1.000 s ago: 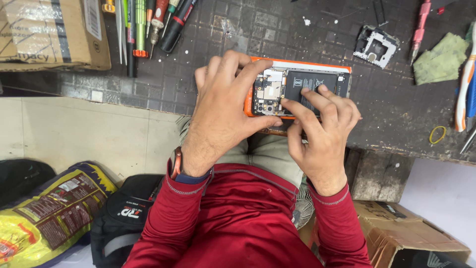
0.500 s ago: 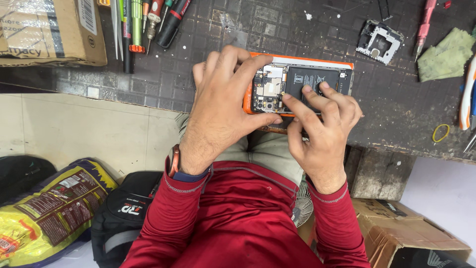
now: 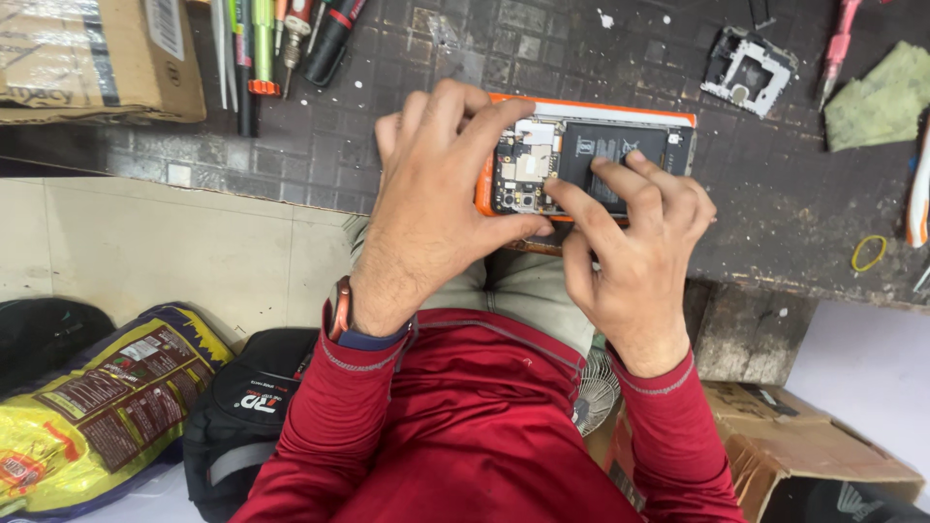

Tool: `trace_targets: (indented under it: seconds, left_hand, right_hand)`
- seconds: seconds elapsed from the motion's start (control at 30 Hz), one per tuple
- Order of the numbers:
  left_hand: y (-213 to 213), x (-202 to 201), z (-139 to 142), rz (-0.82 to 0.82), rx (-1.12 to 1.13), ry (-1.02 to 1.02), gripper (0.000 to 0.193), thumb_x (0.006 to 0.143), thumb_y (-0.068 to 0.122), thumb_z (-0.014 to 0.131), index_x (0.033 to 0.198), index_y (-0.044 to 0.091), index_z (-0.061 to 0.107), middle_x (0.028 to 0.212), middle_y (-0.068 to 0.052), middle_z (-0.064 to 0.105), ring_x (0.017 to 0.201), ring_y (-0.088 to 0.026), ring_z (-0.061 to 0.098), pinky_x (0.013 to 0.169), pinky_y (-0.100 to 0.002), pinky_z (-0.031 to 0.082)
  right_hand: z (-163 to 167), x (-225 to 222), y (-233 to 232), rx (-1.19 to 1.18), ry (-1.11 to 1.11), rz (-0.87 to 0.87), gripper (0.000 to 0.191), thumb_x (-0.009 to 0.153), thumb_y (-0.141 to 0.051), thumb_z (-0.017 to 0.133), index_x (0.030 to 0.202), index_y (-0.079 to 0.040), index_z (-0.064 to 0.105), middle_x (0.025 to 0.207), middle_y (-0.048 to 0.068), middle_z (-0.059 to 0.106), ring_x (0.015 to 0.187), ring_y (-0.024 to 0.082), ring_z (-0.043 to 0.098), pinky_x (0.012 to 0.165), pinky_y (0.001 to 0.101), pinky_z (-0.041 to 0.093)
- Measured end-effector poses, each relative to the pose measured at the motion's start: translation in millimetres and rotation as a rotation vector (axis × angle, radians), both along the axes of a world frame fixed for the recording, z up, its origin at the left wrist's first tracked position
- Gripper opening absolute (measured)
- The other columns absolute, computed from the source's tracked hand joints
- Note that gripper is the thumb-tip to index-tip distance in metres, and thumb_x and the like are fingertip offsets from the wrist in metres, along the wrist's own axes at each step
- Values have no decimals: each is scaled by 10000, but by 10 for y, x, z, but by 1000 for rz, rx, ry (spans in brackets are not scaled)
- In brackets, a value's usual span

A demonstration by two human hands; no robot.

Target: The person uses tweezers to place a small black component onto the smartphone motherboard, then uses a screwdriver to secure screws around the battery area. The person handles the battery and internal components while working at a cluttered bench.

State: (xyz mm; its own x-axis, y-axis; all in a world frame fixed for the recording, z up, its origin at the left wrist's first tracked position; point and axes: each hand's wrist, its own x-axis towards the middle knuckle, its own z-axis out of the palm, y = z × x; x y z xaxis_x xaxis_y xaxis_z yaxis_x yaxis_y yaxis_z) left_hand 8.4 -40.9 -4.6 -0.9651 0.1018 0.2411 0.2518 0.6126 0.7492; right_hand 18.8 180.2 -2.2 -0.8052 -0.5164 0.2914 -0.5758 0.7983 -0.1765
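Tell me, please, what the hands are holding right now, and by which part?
The left hand grips the opened orange-framed phone by its circuit-board end, thumb on the near edge. The right hand presses its fingers on the battery.

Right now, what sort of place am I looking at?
Most likely a phone repair bench. An opened phone with its board and battery bare lies on a dark work mat, a row of screwdrivers sits at the back, and a loose phone part lies nearby.

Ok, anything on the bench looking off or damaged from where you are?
Nothing looks broken. The opened phone sits half over the bench edge under both hands, left hand and right hand. A loose metal frame part lies apart, beyond it.
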Motion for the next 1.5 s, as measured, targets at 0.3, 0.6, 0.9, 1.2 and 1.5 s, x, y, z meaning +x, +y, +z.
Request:
trace_targets:
  seconds: [0.3,0.6,0.9,1.2,1.5]
  left_hand:
    - [-4,1,-9,9,-8,10,922,608,471,973,1381,125,608,1228,-56,539,1168,-281,489,988,-444,340]
    - [-2,-2,-6,13,-10,-20,922,587,476,975,1360,120,618,1205,-57,542,1147,-279,491,959,-443,334]
    - [-3,-22,24,19,-27,-2,927,601,472,972,1378,116,615,1276,-72,528,1178,-278,494,983,-445,336]
    - [-16,-44,63,8,-46,-43,967,606,423,955,1429,89,573,1458,-70,507,1240,-277,489,1032,-435,338]
    - [-34,-46,59,12,-34,-43,984,614,455,940,1440,71,567,1493,-69,527,1315,-287,470,1069,-420,322]
  right_hand:
    - [-66,-27,-55,-211,-18,-47,406,827,-18,706,1223,-103,684,1264,58,625,1280,309,504,1126,522,320]
    - [-139,47,-57,-52,83,-15,443,899,-52,708,1307,-221,733,1363,89,579,1373,314,457,1196,534,309]
    - [-167,28,-123,-174,79,-81,445,893,-48,707,1319,-174,686,1343,77,608,1347,312,506,1183,513,341]
    - [-172,15,-146,-329,65,-108,510,893,-74,727,1373,-50,554,1367,103,622,1357,309,557,1192,492,358]
    - [80,-360,393,-341,40,-332,428,1054,-99,691,1458,-49,559,1402,163,476,1345,323,396,1185,445,305]
